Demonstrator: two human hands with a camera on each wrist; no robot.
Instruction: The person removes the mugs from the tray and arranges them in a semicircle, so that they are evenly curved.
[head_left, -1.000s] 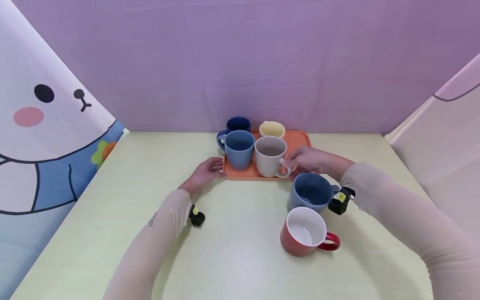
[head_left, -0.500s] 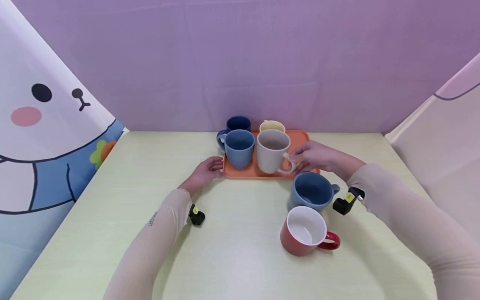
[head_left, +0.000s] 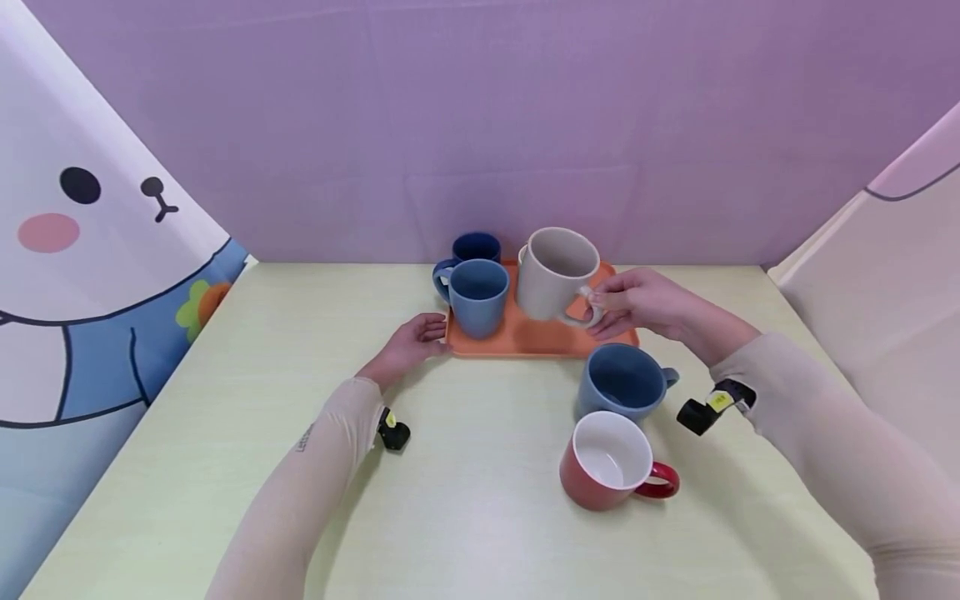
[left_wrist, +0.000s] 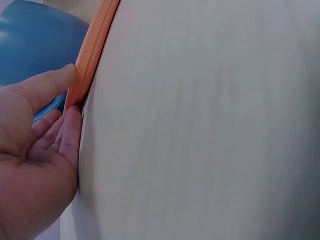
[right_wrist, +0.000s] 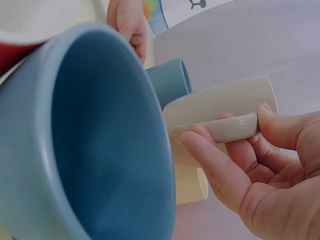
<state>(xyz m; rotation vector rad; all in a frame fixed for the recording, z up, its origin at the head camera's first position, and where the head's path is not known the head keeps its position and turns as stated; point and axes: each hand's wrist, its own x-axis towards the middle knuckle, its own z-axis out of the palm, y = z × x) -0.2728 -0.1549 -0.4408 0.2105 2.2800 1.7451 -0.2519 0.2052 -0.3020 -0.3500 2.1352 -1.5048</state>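
A grey mug (head_left: pixel 542 283) is held above the orange tray (head_left: pixel 540 339), the right hand (head_left: pixel 637 304) pinching its handle. The left hand (head_left: pixel 408 346), thumb and fingers spread, touches the tray's edge. A blue mug (head_left: pixel 478 304) stands on the tray (a navy cup (head_left: pixel 476 246) sits behind it). Nearer the person, a red mug (head_left: pixel 588 483) stands on the table (head_left: pixel 480 517).

right hand (right_wrist: pixel 280 195) gripping grey mug (right_wrist: pixel 225 102), blue mug (right_wrist: pixel 110 135)
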